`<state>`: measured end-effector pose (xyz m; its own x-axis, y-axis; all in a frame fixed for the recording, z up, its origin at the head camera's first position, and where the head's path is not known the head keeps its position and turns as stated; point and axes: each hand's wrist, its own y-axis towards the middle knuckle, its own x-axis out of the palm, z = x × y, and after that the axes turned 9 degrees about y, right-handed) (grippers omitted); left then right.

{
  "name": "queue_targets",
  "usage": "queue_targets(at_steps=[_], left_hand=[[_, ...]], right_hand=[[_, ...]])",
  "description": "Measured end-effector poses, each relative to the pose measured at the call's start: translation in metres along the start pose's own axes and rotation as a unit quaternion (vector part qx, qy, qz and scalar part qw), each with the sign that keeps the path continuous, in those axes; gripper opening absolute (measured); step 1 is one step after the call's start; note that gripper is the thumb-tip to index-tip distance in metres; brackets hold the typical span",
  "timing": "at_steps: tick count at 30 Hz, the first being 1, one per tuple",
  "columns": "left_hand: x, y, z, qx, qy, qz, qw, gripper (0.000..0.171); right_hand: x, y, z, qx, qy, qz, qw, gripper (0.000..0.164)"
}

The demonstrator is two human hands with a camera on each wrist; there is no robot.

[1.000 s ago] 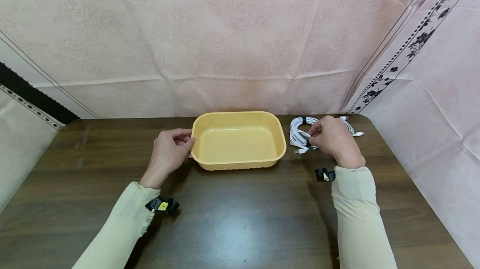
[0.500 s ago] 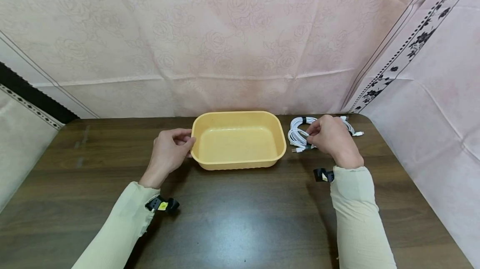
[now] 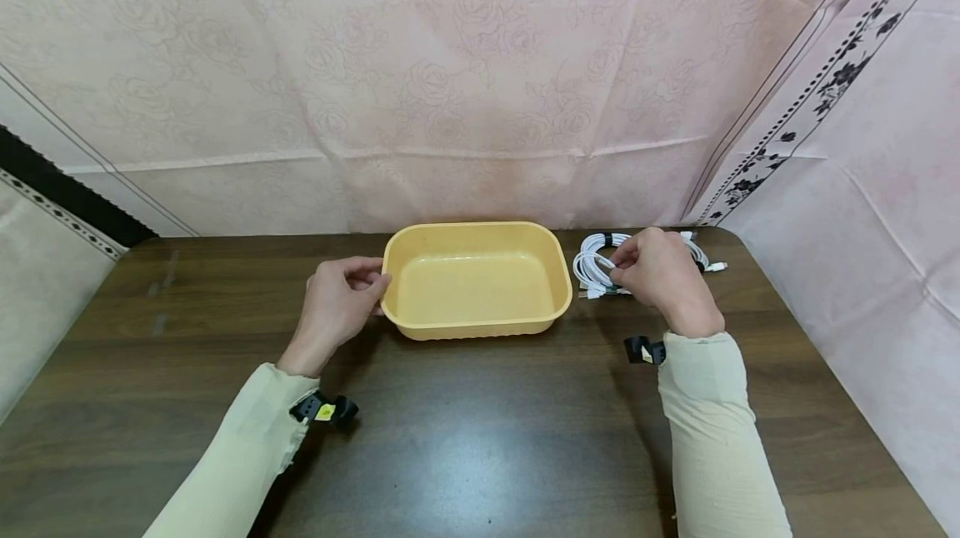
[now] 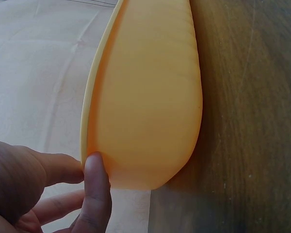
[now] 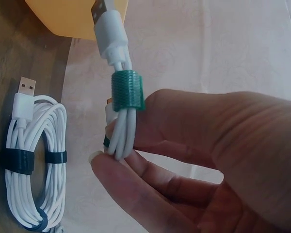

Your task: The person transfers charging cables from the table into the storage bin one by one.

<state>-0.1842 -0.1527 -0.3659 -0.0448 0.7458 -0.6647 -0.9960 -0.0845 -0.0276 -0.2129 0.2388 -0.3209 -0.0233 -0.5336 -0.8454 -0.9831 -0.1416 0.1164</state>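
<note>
My left hand (image 3: pixel 337 301) pinches the left end of a yellow plastic basin (image 3: pixel 480 328), thumb and fingers on either side of its rim in the left wrist view. Nothing lies inside the basin. To its right, my right hand (image 3: pixel 666 276) pinches a coiled white USB cable (image 5: pixel 122 131) between thumb and fingertips. A green strap (image 5: pixel 128 91) binds that cable below its metal-tipped plug. Another white cable coil (image 5: pixel 43 126), with dark straps, lies to the left in the right wrist view. The hand hides part of the cables from the head camera.
Both hands work near the back edge of a brown wooden table (image 3: pixel 450 438). Behind it hangs a pale floral cloth (image 3: pixel 427 88), and another cloth (image 3: pixel 877 271) borders the right side. A white cable end (image 3: pixel 716 267) sticks out right of my right hand.
My right hand has drifted slightly left, bringing the white cable and its plug a little nearer the basin. My left hand and the basin have stayed in place.
</note>
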Motion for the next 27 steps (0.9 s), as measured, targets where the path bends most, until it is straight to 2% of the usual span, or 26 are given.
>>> queue_targets(at_steps=[6,27], left_hand=[[0.0001,0.0002,0.0002,0.006,0.006,0.005,1.0000,0.031],[0.0012,0.0008,-0.0001,0.003,0.009,0.006,0.9999,0.032]], right_hand=[[0.0001,0.0002,-0.0014,-0.001,-0.002,0.007,1.000,0.016],[0.0036,0.0005,-0.0073,-0.010,0.003,0.036,0.999,0.014]])
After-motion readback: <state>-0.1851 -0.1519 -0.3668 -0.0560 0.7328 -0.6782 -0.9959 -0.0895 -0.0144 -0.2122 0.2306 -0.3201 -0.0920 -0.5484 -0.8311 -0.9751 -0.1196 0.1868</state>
